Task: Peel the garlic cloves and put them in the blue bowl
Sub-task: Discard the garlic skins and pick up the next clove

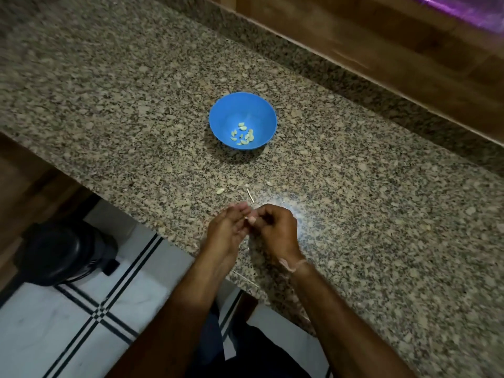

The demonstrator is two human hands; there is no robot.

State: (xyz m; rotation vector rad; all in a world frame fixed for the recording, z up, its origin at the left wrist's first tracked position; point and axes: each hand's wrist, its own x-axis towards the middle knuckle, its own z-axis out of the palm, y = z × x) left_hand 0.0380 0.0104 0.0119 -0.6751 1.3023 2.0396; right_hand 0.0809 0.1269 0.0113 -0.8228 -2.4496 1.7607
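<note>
While peeled cloves (242,135) lie inside the blue bowl (218,118) on the granite tabletop (109,105), two hands meet below the bowl; fingers of the right hand (275,227) curl, pinching a pale garlic clove (246,218); the left hand (227,230) touches it, grip blurred, impossible to tell. A loose clove (219,190) and a stem scrap (250,195) lie between bowl and hands.

One blue bowl (218,115), about ten peeled cloves (243,134) inside, one clove (220,190) on the counter (109,105), two hands (227,230).
</note>
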